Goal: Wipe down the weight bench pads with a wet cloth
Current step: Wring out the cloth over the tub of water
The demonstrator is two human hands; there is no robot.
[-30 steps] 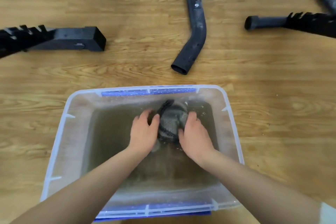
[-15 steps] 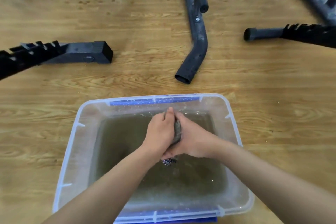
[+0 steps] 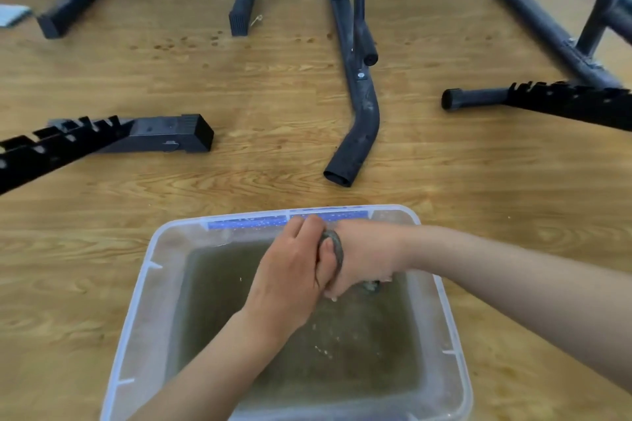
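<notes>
Head view, looking down at a pale wooden plank floor (image 3: 273, 106).

Clear plastic rectangular tub (image 3: 150, 284) sits on the floor at near centre, partly filled with murky brownish water (image 3: 359, 359). A few pale specks float on the surface. A blue strip (image 3: 246, 224) runs along the tub's far rim.

Both hands are over the far half of the tub, above the water and pressed together. The left hand (image 3: 290, 270) comes in from the near left with its fingers wrapped round a dark grey wet cloth (image 3: 333, 243). The right hand (image 3: 362, 256) comes in from the right with its forearm across the tub's right rim, and it is also closed tight on the cloth. Only a narrow band of cloth shows in the seam between the two fists. A small dark end pokes out below the right hand, just above the water. The rest of the cloth is hidden inside the grip, so I cannot tell whether it is being twisted.

Black metal frame parts lie on the floor beyond the tub:
- Far left: a black notched bar with a square capped end (image 3: 164, 135), lying flat.
- Centre: a bent black round tube (image 3: 362, 120), its open end pointing toward the tub and well apart from it.
- Far right: a second black notched bar with a round capped end (image 3: 547, 99).
- Along the far edge: black upright legs on flat feet (image 3: 243, 7), standing near a pale wall.
</notes>
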